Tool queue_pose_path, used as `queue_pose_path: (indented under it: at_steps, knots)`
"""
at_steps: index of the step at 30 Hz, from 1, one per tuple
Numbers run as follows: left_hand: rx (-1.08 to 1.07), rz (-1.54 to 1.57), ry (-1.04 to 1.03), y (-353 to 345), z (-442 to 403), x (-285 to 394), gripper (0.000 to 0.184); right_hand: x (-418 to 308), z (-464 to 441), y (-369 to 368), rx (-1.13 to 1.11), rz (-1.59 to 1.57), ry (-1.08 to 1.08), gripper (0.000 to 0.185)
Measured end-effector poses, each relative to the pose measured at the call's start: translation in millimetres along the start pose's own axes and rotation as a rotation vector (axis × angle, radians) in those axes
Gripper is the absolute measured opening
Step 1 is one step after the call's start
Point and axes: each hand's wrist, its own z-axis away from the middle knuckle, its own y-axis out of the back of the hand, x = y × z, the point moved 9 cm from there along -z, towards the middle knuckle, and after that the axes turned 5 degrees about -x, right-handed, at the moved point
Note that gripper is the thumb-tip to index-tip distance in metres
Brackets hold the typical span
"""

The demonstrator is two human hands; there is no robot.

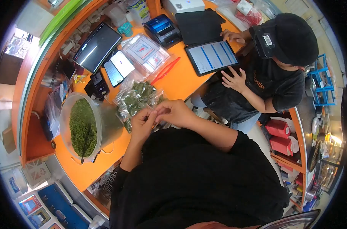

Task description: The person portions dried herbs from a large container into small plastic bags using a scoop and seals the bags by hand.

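My left hand (143, 123) and my right hand (175, 113) meet in front of my chest, fingertips pinched close together. Whatever lies between them is too small to make out, though a hint of clear film shows just below the fingers. Right beyond them, clear plastic bags (137, 100) of green leaves lie in a pile on the orange table (80, 171). To the left stands a large translucent tub (109, 121) of finely chopped green herbs (82, 122), with a dark-handled utensil (85, 147) resting in it.
A dark-screened monitor (97, 47), a lit phone-like device (119, 68), a card terminal (97, 86), flat plastic packets (147, 53) and a blue-black printer (163, 31) crowd the far side. At right, a co-worker (257, 80) touches a tablet (211, 57).
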Motion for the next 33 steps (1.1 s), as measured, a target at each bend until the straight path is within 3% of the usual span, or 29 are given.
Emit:
queue_pose_path:
  at_steps: [4, 8, 13, 15, 17, 21, 24, 28, 29, 32, 33]
  knots:
    - [-0.014, 0.061, 0.052, -20, -3, 7, 0.021, 20, 7, 16, 0.094, -0.055, -0.029, 0.017]
    - [-0.070, -0.227, -0.004, -42, -9, 26, 0.020, 17, 21, 36, 0.136, -0.025, -0.068, 0.015]
    - [0.028, -0.242, 0.072, -59, -22, 13, 0.018, 8, 25, 62, 0.204, 0.241, -0.004, 0.013]
    - [-0.005, -0.264, 0.059, -78, -19, 15, 0.018, 4, 22, 76, 0.285, 0.382, 0.143, 0.014]
    - [0.008, -0.192, 0.110, -91, -16, 2, 0.018, 20, 16, 91, 0.267, 0.439, 0.039, 0.015]
    - [0.087, -0.089, 0.250, -74, -27, 8, 0.025, 7, 13, 99, 0.176, 0.368, 0.090, 0.014]
    - [0.065, -0.242, 0.276, -64, -29, 6, 0.029, -17, 14, 78, -0.131, 0.680, 0.458, 0.013]
    - [0.282, -0.530, 0.247, -35, -22, 40, 0.027, -34, 14, 55, -0.333, 0.778, 0.505, 0.012]
    - [0.229, -0.646, 0.339, -30, -18, 46, 0.028, -49, 14, 53, -0.366, 0.757, 0.540, 0.012]
    - [0.154, -0.221, 0.282, -35, -11, 45, 0.040, -60, 3, 48, -0.423, 0.627, 0.625, 0.007]
    - [0.059, -0.158, 0.178, -44, -11, 40, 0.045, -60, -1, 47, -0.436, 0.569, 0.646, 0.005]
